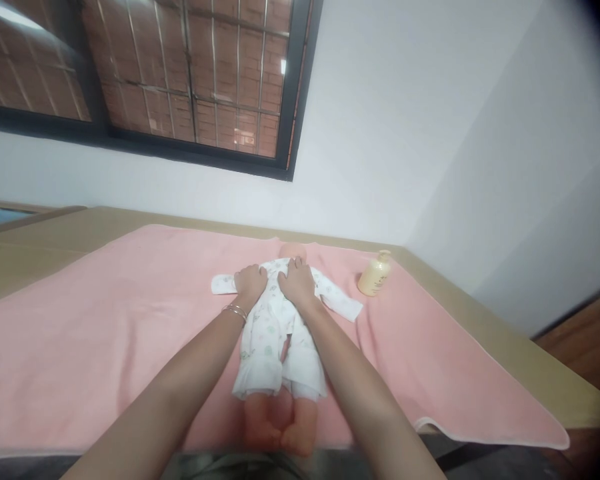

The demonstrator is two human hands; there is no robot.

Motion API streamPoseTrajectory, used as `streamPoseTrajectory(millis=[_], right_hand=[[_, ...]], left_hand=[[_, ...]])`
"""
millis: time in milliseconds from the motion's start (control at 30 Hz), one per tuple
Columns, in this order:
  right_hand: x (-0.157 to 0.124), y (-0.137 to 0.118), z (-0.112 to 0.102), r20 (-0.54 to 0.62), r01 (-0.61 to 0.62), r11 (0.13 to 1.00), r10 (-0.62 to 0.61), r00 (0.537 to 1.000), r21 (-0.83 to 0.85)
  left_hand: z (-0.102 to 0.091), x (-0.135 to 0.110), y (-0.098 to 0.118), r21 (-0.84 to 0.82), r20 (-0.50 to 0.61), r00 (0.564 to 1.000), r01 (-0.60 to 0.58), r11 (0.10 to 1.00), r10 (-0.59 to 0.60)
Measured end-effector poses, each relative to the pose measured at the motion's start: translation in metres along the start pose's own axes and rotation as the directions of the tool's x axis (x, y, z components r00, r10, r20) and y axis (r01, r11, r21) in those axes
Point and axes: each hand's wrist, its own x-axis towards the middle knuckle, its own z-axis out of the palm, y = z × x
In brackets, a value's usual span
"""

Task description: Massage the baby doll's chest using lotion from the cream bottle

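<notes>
On the pink towel (105,347) lies a soft, light doll (277,347). Left hand (250,283) and right hand (296,280) rest flat, gripping nothing, on its chest; holding the middle looks best.

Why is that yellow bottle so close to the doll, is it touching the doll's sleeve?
Apart. The head view shows the yellow bottle standing on the pink towel, with a strip of bare towel between it and the doll's sleeve.

One doll (275,333) in one white garment (273,347), one pink towel (105,320), one yellow bottle (375,273), two hands, left (250,283) and right (296,280), one bracelet (235,311), one window (180,73).
</notes>
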Motion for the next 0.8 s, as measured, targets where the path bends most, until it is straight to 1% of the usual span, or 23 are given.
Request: streamPoseTrajectory(millis=[67, 133, 200, 367, 533, 600, 667, 700, 733, 800], right_hand=[[0.0000, 0.0007, 0.0019, 0.004, -0.030, 0.999, 0.030, 1.000, 0.012], [0.0005, 0.0011, 0.0023, 0.040, -0.048, 0.999, 0.047, 0.998, 0.025], [0.0013, 0.0011, 0.0015, 0.072, -0.047, 0.998, 0.045, 0.996, 0.028], [0.0029, 0.0004, -0.0013, 0.081, -0.040, 0.999, 0.038, 0.996, 0.020], [0.0016, 0.0001, -0.0031, 0.148, -0.060, 0.998, 0.056, 0.987, 0.027], [-0.0002, -0.0006, -0.0044, 0.112, -0.062, 0.998, 0.058, 0.992, 0.029], [-0.0016, -0.0011, -0.0056, 0.016, -0.059, 0.998, 0.059, 0.998, 0.024], [-0.0017, -0.0011, -0.0061, -0.013, -0.058, 0.998, 0.058, 0.998, 0.022], [-0.0014, -0.0008, -0.0064, -0.010, -0.056, 0.998, 0.057, 0.998, 0.023], [0.0001, 0.0004, -0.0059, 0.078, -0.046, 0.998, 0.043, 0.996, 0.040]], left_hand=[[0.0004, 0.0003, -0.0002, 0.000, 0.000, 1.000, -0.003, 1.000, 0.003], [0.0010, 0.0005, -0.0006, 0.000, -0.006, 1.000, -0.008, 1.000, 0.008], [0.0019, 0.0007, -0.0010, 0.000, -0.017, 1.000, -0.012, 1.000, 0.012], [0.0041, 0.0013, -0.0016, 0.000, -0.034, 0.999, -0.014, 1.000, 0.014], [0.0040, 0.0014, -0.0011, -0.007, -0.050, 0.999, -0.008, 1.000, 0.007], [0.0026, 0.0019, -0.0004, -0.030, -0.059, 0.998, 0.014, 0.999, -0.016], [0.0012, 0.0024, 0.0004, -0.062, -0.048, 0.998, 0.031, 0.998, -0.034], [0.0006, 0.0024, 0.0009, -0.074, -0.037, 0.999, 0.034, 0.997, -0.037], [0.0003, 0.0019, 0.0014, -0.082, -0.026, 0.999, 0.034, 0.996, -0.036], [-0.0001, 0.0002, 0.0023, -0.090, -0.011, 0.999, 0.031, 0.995, -0.032]])
